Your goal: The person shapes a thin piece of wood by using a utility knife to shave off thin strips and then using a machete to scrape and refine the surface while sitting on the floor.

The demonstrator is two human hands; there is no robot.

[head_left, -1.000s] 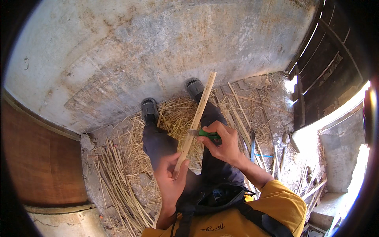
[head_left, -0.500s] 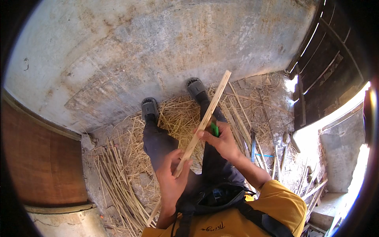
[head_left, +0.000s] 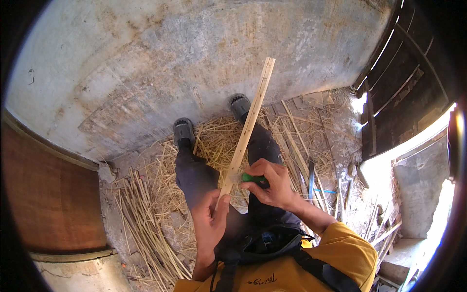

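Observation:
My left hand (head_left: 210,221) is closed around the lower end of a long, pale wooden strip (head_left: 249,121). Small dark marks run along the strip's face, and it slants up and away to the right in front of my legs. In my right hand (head_left: 272,184) is a small green-handled tool (head_left: 252,178), gripped between thumb and fingers. Its tip points left at the strip's lower part, close to or touching it; blur hides the tip's exact shape.
Straw and shavings (head_left: 216,141) cover the floor around my feet. A bundle of thin strips (head_left: 148,228) lies to the left, and more long strips (head_left: 296,146) lie to the right. A stained wall (head_left: 194,58) rises ahead; a brown wooden panel (head_left: 53,194) stands at left.
My right hand has let go of the strip's middle and come down, turning the green-handled tool toward the strip. The strip now stands steeper, its far end higher, held by the left hand alone.

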